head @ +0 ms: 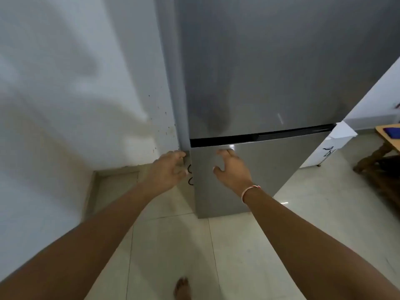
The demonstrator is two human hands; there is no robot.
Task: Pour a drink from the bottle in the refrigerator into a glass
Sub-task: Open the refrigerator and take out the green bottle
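A tall grey refrigerator (270, 72) fills the upper middle of the head view, both doors closed, with a dark gap between the upper and lower door (249, 174). My left hand (167, 169) is at the left edge of the lower door, fingers curled against that edge. My right hand (232, 167) lies flat on the front of the lower door just under the gap, fingers spread. A thread band circles my right wrist. The bottle and the glass are out of sight.
A white wall (75, 94) stands close on the left of the refrigerator. A white cabinet (331, 146) is behind it on the right, and a wooden table (387, 135) at the far right edge. Pale floor tiles (216, 256) lie below, with my bare foot (183, 287).
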